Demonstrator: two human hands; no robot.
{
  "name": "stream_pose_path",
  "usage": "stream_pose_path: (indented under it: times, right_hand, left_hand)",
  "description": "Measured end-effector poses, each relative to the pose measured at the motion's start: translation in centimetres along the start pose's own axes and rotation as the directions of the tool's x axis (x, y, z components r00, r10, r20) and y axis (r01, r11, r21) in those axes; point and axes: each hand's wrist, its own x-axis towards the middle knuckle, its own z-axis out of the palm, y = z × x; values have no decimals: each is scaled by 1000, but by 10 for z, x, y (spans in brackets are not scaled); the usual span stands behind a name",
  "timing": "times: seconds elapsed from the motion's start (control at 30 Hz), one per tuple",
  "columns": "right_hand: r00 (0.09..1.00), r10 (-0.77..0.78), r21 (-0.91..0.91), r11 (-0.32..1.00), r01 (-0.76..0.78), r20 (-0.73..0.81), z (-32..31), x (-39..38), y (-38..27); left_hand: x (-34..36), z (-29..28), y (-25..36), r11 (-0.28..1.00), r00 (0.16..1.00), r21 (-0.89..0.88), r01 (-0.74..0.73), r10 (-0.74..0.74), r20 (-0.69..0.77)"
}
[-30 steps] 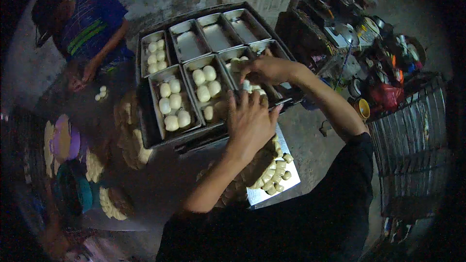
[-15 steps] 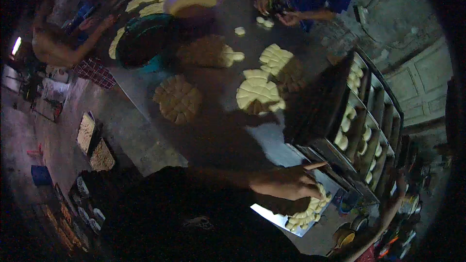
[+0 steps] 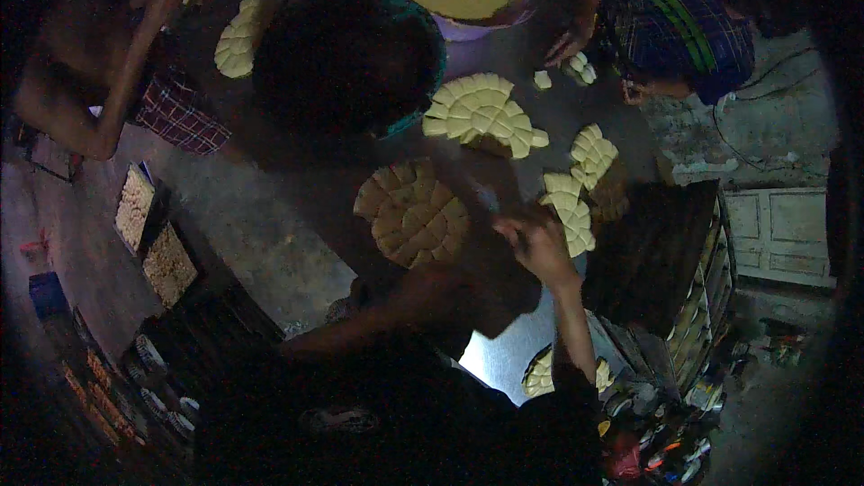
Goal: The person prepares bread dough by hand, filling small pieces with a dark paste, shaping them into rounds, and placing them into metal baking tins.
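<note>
One right hand [image 3: 542,249] is beside cut dough [image 3: 569,207]; spread or pinching, I cannot tell (likewise the shadowed left hand [image 3: 443,286]).

Space is evidently serving as a bakery workshop: sectioned dough slabs [image 3: 481,108] are covering a worktable [image 3: 558,112], with a teal tub [image 3: 438,63] and a purple tub [image 3: 468,33] standing among them.

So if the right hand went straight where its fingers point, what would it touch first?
Probably the shaded round of cut dough to the left of the right hand, though depth is hard to judge in this dim view.
</note>
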Motion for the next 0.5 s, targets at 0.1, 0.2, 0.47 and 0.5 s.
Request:
stream_pose_path:
  times: [0.1, 0.2, 0.47, 0.5]
  right_hand:
    - [944, -327, -426, 859, 284, -32, 56, 112, 11]
    - [898, -422, -340, 868, 361, -125, 137, 182, 81]
    - [992, 80, 597, 802, -5, -98, 76, 177, -17]
    - [942, -22, 525, 826, 206, -335, 77, 152, -23]
  left_hand:
    - [-29, -47, -17, 981, 992, 154, 119, -113, -51]
    - [-57, -74, -18, 979, 977, 89, 183, -171, -128]
    - [-110, -95, 5, 900, 847, 406, 158, 88, -524]
    - [-111, -92, 16, 917, 828, 369, 151, 86, -554]
